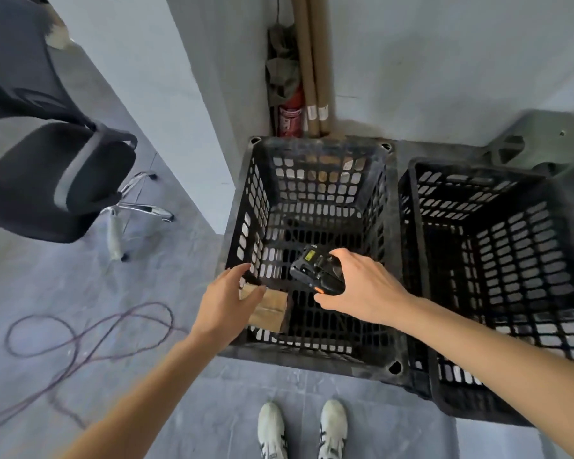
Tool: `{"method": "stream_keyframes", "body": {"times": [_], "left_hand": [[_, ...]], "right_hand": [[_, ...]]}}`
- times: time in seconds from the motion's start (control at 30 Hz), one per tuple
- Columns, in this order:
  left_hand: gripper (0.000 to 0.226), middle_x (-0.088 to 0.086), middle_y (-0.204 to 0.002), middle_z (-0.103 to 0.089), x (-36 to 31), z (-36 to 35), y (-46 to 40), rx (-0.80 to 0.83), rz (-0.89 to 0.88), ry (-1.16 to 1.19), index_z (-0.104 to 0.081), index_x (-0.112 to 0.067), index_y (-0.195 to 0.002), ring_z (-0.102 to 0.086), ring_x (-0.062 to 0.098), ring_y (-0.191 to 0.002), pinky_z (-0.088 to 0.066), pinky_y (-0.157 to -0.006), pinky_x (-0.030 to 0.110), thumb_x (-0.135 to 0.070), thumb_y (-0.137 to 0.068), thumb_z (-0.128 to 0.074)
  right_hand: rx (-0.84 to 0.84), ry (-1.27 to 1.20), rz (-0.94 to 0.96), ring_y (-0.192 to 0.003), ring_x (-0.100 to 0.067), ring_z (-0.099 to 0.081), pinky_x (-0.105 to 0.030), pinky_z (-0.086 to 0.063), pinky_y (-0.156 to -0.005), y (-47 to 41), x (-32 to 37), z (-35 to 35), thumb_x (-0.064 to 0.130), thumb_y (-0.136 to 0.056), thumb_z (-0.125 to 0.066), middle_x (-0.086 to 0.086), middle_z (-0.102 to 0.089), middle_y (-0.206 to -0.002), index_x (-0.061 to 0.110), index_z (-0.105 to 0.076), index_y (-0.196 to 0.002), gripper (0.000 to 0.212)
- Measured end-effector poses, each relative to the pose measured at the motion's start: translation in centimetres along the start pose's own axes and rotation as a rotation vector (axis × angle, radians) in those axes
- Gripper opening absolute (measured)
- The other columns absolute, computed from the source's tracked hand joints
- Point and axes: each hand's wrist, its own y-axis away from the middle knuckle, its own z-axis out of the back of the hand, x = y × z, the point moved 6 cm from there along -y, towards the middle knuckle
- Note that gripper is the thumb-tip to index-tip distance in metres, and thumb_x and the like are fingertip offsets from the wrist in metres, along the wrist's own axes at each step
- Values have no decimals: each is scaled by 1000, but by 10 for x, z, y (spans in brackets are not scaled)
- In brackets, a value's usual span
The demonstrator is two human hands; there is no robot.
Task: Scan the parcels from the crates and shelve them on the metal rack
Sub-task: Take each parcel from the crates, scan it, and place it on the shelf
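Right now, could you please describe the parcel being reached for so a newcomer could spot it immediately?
Two black crates stand by the wall; look in the left crate, near its front-left corner. A small brown cardboard parcel lies there under the left hand. It is the only brown item inside the crate; the right hand holds a black scanner.

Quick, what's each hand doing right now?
Left hand: open, reaching over the cardboard parcel in the crate, not gripping it.
Right hand: closed around the scanner.
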Motion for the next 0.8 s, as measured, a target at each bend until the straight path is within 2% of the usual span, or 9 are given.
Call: {"method": "stream_keyframes", "body": {"times": [0.13, 0.27, 0.33, 0.43, 0.57, 0.73, 0.8], "left_hand": [[64, 3, -145, -56, 15, -23, -8, 63, 75, -72, -42, -19, -152, -53, 23, -131, -46, -106, 40, -43, -96, -63], [53, 9, -138, -60, 31, -44, -13, 134, 186, -119, -45, -14, -148, -57, 27, -122, -45, -90, 33, -29, -98, -57], [51, 11, -139, -58, 35, -51, -15, 138, 211, -133, -45, -11, -148, -55, 29, -124, -44, -92, 34, -22, -99, -53], [52, 15, -139, -57, 38, -56, -17, 95, 182, -177, -46, -9, -149, -55, 33, -126, -44, -100, 39, -16, -99, -55], [49, 17, -140, -53, 39, -60, -15, 39, 141, -220, -50, -10, -146, -58, 38, -118, -49, -95, 43, -12, -98, -58], [54, 15, -127, -65, 40, -62, -24, -7, 108, -246, -47, -7, -148, -61, 33, -117, -48, -93, 40, -8, -96, -59], [48, 14, -122, -67, 39, -64, -26, -15, 97, -270, -51, -8, -144, -63, 33, -112, -49, -88, 40, -7, -96, -58]], "right_hand": [[58, -41, -6, -117, -26, -60, -43, -54, -92, -19, -12, -28, 67, -79, -72, 1, -56, -138, 22, -34, -151, 94], [85, -55, -10, -111, -23, -61, -40, -55, -89, -31, -22, -45, 64, -80, -73, 2, -57, -131, 20, -37, -148, 88], [94, -70, -15, -108, -22, -61, -40, -55, -89, -34, -26, -52, 62, -80, -74, 3, -58, -127, 21, -40, -144, 83], [130, -96, -34, -104, -21, -63, -41, -56, -87, -36, -32, -64, 58, -79, -76, 3, -60, -121, 21, -44, -138, 77], [166, -154, -56, -94, -16, -63, -41, -58, -83, -39, -37, -80, 53, -77, -79, 5, -60, -111, 22, -47, -128, 68], [180, -204, -57, -96, -16, -62, -39, -56, -84, -42, -37, -93, 50, -77, -81, 6, -59, -111, 21, -47, -129, 68], [187, -230, -61, -97, -16, -62, -37, -56, -82, -44, -36, -98, 50, -77, -82, 6, -60, -111, 21, -48, -129, 69]]}}
